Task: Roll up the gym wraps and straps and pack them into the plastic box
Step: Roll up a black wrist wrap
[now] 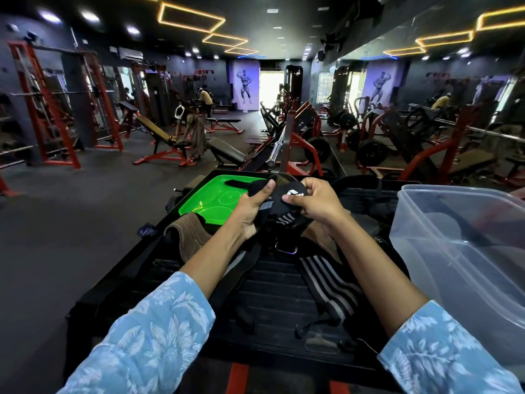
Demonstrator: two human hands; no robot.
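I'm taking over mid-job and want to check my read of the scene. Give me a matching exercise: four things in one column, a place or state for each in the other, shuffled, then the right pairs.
Things:
1. green lid
2. clear plastic box
3. black wrap with white logo
4. grey-striped wrap

Places or states:
A. held between the left hand and right hand
B. lies unrolled on the black surface between the forearms
C. lies flat beyond the left hand
D. stands at the far right

Pairs: 1-C, 2-D, 3-A, 4-B
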